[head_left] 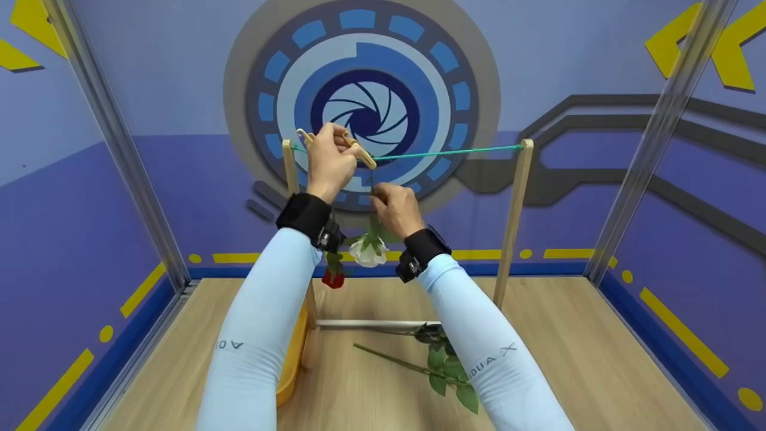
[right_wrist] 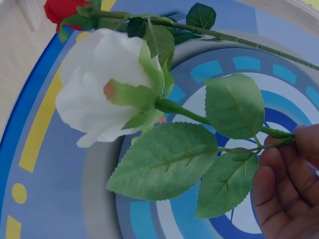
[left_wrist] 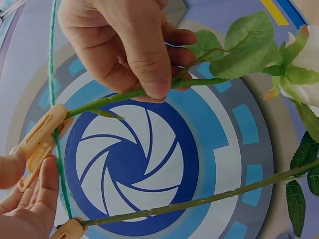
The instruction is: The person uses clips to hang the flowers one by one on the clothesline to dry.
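My left hand (head_left: 329, 161) pinches a wooden clothespin (left_wrist: 44, 130) at the green string (head_left: 449, 153). The stem end of a white rose (head_left: 368, 251) meets the clothespin's tip at the string. Below it, my right hand (head_left: 397, 208) pinches that stem between thumb and fingers, with the bloom hanging downward. In the right wrist view, green leaves (right_wrist: 234, 105) spread between the fingers and the white bloom. Beside it a red rose (head_left: 333, 279) hangs upside down, its stem held on the string by a second clothespin (left_wrist: 71, 229).
Two wooden posts (head_left: 513, 227) carry the string, with a white bar (head_left: 371, 324) low between them. On the wooden table (head_left: 556, 359) lie a dark flower (head_left: 426, 333) and green stems with leaves (head_left: 438, 359), partly under my right forearm. A yellow-orange bin (head_left: 290, 371) stands behind my left forearm.
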A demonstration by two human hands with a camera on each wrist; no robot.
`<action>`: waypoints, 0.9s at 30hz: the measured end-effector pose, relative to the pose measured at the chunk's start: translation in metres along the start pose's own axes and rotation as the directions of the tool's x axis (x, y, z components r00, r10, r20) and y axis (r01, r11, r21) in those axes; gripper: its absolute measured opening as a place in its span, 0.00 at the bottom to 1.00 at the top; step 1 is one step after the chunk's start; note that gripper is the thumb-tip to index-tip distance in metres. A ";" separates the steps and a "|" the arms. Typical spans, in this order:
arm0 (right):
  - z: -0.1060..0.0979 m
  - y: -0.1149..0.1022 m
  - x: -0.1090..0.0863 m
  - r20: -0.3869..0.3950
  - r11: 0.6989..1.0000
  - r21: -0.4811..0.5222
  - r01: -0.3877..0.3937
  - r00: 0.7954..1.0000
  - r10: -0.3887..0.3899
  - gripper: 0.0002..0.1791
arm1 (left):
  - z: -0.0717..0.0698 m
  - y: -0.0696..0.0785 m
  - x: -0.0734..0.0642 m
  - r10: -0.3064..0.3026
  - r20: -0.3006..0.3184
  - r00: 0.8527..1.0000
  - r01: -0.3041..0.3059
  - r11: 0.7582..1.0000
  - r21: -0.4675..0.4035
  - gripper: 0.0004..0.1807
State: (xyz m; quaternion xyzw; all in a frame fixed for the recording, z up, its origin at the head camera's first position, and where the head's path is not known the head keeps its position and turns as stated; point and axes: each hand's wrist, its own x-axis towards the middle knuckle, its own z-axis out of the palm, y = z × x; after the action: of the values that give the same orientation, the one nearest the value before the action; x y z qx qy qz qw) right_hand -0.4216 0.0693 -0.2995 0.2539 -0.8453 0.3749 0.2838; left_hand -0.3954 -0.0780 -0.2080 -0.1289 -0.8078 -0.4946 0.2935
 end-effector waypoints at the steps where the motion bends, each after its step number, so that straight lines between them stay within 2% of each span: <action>1: 0.000 0.000 0.000 0.003 1.000 -0.002 -0.009 1.000 0.009 0.06 | -0.001 0.000 0.000 -0.011 0.009 1.000 0.011 1.000 0.004 0.16; 5: 0.001 0.000 -0.001 0.010 0.999 -0.002 -0.042 0.999 0.042 0.07 | -0.001 0.002 0.000 -0.054 0.047 0.997 0.053 0.998 0.034 0.19; 11: 0.001 -0.001 -0.002 0.039 0.996 -0.001 -0.088 0.995 0.087 0.07 | -0.001 0.004 -0.002 -0.072 0.064 0.995 0.068 0.995 0.071 0.25; 16: -0.002 -0.001 -0.005 0.082 0.993 0.010 -0.116 0.990 0.115 0.07 | -0.001 0.005 -0.009 -0.081 0.103 0.991 0.077 0.996 0.045 0.29; 22: -0.006 0.003 -0.013 0.096 0.996 0.023 -0.091 0.991 0.088 0.08 | -0.008 0.001 -0.027 -0.044 0.098 0.994 0.045 0.999 -0.001 0.30; 27: -0.009 0.010 -0.030 0.035 0.999 0.042 -0.022 0.999 0.021 0.07 | -0.013 -0.006 -0.048 0.011 0.076 0.997 -0.010 1.000 -0.014 0.30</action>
State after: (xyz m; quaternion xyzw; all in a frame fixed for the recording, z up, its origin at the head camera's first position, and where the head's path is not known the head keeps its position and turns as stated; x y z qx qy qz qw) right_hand -0.4039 0.0887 -0.3196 0.2570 -0.8446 0.3914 0.2597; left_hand -0.3562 -0.0887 -0.2368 -0.1541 -0.8143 -0.4934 0.2642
